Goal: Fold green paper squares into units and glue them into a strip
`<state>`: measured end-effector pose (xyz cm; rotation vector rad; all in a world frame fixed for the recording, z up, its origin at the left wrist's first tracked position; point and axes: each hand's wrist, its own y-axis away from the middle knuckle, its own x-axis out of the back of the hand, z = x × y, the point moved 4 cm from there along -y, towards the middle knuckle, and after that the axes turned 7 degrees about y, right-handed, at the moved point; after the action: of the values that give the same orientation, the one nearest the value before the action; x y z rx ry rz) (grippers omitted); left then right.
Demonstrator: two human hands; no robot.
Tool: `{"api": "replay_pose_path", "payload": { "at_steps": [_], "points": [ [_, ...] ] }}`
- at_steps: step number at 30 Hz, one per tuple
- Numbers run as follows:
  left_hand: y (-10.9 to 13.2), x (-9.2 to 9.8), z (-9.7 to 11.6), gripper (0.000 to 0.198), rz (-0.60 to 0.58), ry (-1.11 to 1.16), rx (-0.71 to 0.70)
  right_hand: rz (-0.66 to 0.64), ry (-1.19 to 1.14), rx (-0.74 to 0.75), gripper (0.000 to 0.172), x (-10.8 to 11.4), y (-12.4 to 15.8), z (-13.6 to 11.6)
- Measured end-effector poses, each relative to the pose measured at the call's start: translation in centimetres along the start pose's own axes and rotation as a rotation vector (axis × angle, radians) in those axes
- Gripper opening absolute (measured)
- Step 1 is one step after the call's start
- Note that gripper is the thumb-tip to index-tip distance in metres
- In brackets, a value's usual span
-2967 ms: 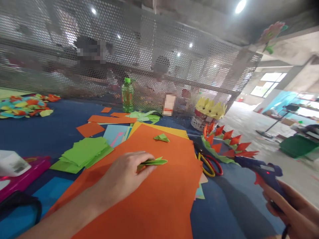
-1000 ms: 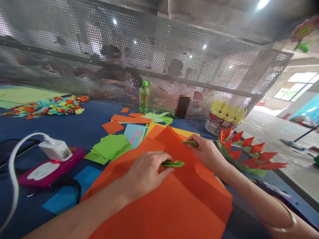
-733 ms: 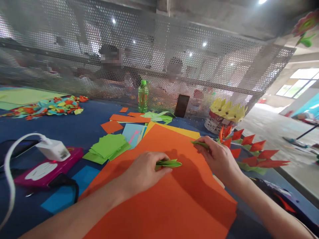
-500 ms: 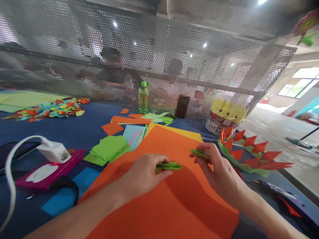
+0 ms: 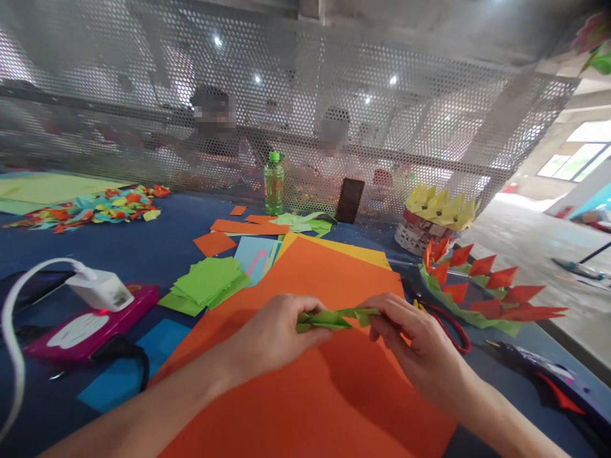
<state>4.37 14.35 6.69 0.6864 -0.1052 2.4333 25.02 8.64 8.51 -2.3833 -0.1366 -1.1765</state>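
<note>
My left hand (image 5: pixel 274 334) pinches a folded green paper piece (image 5: pixel 321 319) just above a large orange sheet (image 5: pixel 315 394). My right hand (image 5: pixel 413 337) pinches a second folded green piece (image 5: pixel 363 312) and holds its tip against the first one. Both hands are closed on their pieces, close together over the middle of the orange sheet. A stack of green paper squares (image 5: pixel 207 283) lies to the left of my left hand.
A pink power strip (image 5: pixel 86 324) with a white charger (image 5: pixel 100 289) sits at left. Red-handled scissors (image 5: pixel 446 324), a red-and-green paper wreath (image 5: pixel 482 292) and a blue glue gun (image 5: pixel 548 381) lie at right. A green bottle (image 5: pixel 273 183), a phone and a perforated metal screen stand behind.
My right hand put down the glue gun, picked up the green piece lying on the orange sheet, and has brought it left to meet the piece in my left hand.
</note>
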Motion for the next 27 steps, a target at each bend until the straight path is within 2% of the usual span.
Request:
{"api": "replay_pose_path", "payload": {
  "at_steps": [4, 8, 12, 17, 27],
  "points": [
    [0.0, -0.2, -0.3, 0.027, -0.127, 0.123, 0.074, -0.001, -0.039, -0.052, 0.018, -0.4, 0.1, 0.1],
    [0.2, -0.4, -0.8, 0.036, -0.224, 0.216, 0.142, 0.103, -0.075, -0.113, 0.014, 0.1, 0.2, 0.1],
    [0.2, -0.5, -1.0, 0.036, -0.237, 0.25, 0.146, 0.165, -0.03, -0.102, 0.014, 0.6, 0.3, -0.4],
    [0.0, -0.5, -1.2, 0.039, -0.242, 0.255, 0.155, 0.134, 0.039, -0.116, 0.013, 0.2, 0.2, -0.2],
    [-0.1, -0.4, -1.1, 0.038, -0.245, 0.229, 0.166, 0.057, -0.01, -0.135, 0.014, -0.5, 0.3, 0.2]
  ]
}}
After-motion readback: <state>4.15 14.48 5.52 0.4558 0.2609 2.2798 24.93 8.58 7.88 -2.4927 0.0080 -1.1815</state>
